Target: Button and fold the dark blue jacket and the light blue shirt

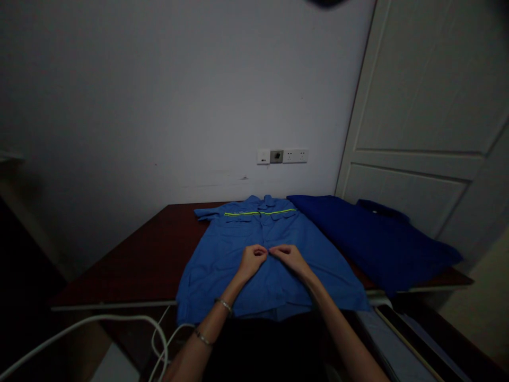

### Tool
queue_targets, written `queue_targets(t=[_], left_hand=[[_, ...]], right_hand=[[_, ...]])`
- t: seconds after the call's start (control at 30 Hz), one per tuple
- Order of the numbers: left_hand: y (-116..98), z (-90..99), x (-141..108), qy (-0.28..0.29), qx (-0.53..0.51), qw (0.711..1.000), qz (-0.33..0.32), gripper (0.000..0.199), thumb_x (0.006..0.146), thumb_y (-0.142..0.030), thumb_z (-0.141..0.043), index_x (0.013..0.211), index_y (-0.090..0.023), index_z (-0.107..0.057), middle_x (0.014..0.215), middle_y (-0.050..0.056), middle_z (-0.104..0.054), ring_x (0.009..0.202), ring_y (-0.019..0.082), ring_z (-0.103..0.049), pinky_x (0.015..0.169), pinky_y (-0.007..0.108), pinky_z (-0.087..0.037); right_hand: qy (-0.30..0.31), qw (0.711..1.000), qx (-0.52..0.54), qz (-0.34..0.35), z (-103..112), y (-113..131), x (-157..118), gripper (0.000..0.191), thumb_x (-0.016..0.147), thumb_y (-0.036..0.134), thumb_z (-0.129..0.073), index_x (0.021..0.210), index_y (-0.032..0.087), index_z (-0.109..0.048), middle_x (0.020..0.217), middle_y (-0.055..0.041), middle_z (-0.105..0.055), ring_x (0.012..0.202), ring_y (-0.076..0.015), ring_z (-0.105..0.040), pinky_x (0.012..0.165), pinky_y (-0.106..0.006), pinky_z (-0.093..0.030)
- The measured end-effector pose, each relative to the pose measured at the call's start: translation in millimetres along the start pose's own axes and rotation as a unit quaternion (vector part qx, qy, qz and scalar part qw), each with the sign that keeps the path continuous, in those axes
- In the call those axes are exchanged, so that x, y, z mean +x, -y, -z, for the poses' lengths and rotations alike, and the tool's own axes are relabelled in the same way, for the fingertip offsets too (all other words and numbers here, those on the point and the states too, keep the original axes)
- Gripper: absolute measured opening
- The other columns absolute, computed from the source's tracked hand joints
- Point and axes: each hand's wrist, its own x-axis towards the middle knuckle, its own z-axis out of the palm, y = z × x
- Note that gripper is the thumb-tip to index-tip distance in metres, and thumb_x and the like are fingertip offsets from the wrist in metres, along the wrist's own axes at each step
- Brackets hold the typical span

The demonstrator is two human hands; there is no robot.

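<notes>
A blue short-sleeved work shirt (234, 249) lies front side up, its collar toward the wall and a yellow-green stripe across the chest. Its lower hem hangs over the near edge of the table. My left hand (253, 259) pinches the front placket near the middle of the shirt. Just beside it, my right hand (290, 257) pinches the same placket from the other side, fingertips almost touching the left ones. Any button between the fingertips is too small to make out.
A darker blue garment (358, 239) lies to the right on the dark red table (139, 254). White cables (119, 317) loop below the table's left front edge. Behind are wall sockets (295, 155) and, at right, a white door (413, 127).
</notes>
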Motion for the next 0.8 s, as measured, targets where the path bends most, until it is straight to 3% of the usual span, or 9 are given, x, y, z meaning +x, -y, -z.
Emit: queue_targets(t=[0.23, 0.6, 0.8], left_hand=[[0, -0.4, -1, 0.003, 0.024, 0.999, -0.027, 0.012, 0.062, -0.008, -0.054, 0.068, -0.011, -0.064, 0.066, 0.003, -0.066, 0.063, 0.013, -0.060, 0.062, 0.023, -0.046], [0, -2.0, -5, 0.018, 0.111, 0.990, -0.088, 0.016, 0.064, -0.009, -0.050, 0.070, -0.012, -0.065, 0.067, 0.004, -0.065, 0.063, 0.014, -0.059, 0.062, 0.023, -0.045], [0, -0.9, -6, 0.008, 0.117, 0.987, -0.110, 0.016, 0.067, -0.010, -0.049, 0.071, -0.012, -0.065, 0.068, 0.003, -0.065, 0.064, 0.013, -0.058, 0.064, 0.023, -0.044]], right_hand=[[-0.053, 0.994, -0.083, 0.039, 2, -9, 5, 0.023, 0.064, 0.029, -0.058, 0.072, 0.013, -0.072, 0.075, -0.0092, -0.071, 0.074, -0.0256, -0.064, 0.069, -0.035, -0.047], [-0.108, 0.994, 0.001, 0.036, 2, -12, 10, 0.033, 0.065, 0.042, -0.060, 0.077, 0.014, -0.071, 0.081, -0.0093, -0.071, 0.078, -0.0241, -0.064, 0.071, -0.034, -0.049], [-0.089, 0.994, -0.007, 0.069, -5, -11, 6, 0.032, 0.066, 0.040, -0.060, 0.077, 0.012, -0.070, 0.080, -0.0103, -0.070, 0.076, -0.0239, -0.065, 0.071, -0.034, -0.049]])
